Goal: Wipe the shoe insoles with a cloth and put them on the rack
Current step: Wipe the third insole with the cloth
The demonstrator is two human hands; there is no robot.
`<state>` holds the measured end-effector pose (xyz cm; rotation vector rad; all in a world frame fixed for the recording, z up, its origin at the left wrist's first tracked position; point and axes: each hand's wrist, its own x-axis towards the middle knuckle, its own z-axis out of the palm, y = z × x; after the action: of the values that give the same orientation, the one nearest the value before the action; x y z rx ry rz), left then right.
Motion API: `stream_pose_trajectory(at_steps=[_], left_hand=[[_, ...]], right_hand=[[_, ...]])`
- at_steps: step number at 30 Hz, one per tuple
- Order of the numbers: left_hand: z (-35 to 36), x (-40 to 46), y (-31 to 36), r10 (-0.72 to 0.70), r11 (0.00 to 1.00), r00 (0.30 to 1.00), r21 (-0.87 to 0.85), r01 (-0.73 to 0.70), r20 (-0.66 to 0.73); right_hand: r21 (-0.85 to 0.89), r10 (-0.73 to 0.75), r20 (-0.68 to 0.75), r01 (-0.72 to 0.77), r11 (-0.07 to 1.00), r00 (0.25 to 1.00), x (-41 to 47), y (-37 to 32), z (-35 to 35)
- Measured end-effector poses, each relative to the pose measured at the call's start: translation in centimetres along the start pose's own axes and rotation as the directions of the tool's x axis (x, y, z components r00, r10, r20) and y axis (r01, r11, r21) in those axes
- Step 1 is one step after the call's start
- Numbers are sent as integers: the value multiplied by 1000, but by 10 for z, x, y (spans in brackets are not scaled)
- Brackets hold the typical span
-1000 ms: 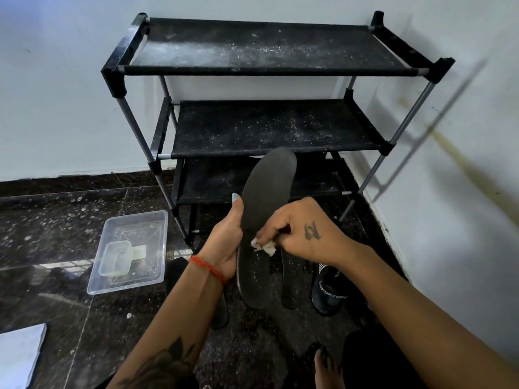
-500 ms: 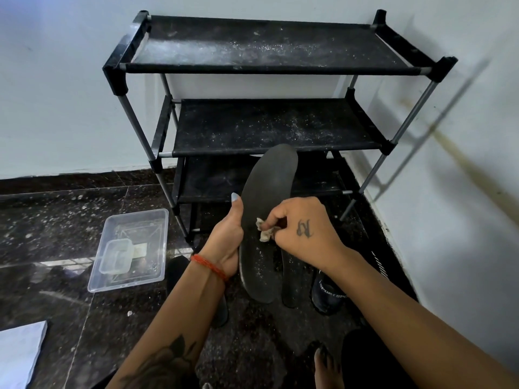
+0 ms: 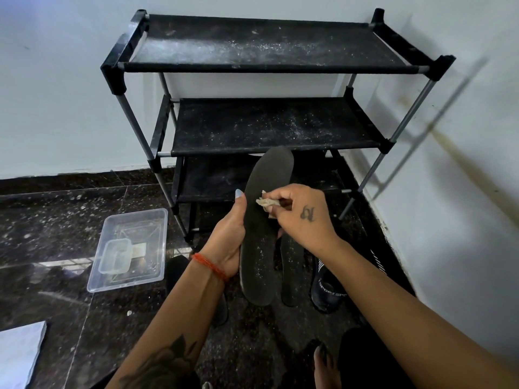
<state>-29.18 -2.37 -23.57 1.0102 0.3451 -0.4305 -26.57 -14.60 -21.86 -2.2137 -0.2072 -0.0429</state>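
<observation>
Your right hand [image 3: 302, 217] has slid the cloth [image 3: 266, 202] up the insole [image 3: 262, 234] since a second ago, from near the middle toward the toe half, and its fingertips now pinch the crumpled rag against the dark surface. Your left hand [image 3: 230, 237] grips the insole along its left edge, thumb up the side, holding it upright and tilted with the toe overlapping the front of the rack [image 3: 264, 67]. White specks dot the insole's lower half. Just behind it a second insole [image 3: 292, 265] lies on the dark floor [image 3: 56, 220], beside a black shoe [image 3: 327, 290]. All three of the rack's dusty shelves stand against the white wall. Left of you, a clear plastic tub [image 3: 132, 245] holds a smaller container [image 3: 115, 255].
</observation>
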Motion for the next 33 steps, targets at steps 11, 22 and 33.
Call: stream_pose_trajectory(at_steps=[11,22,33], left_hand=[[-6,3,6,1,1000,999,-26,-2,-41],[-7,3,5,-33,998,996,-56,28,-82],[-8,2,7,-52,998,998,-45,50,-36]], right_hand=[[38,-109,386,102,994,916,-8,-4,-30],[11,-89,297,90,996,951,-17,-14,-3],[401,346,229,-412,819,910,-5,-5,-33]])
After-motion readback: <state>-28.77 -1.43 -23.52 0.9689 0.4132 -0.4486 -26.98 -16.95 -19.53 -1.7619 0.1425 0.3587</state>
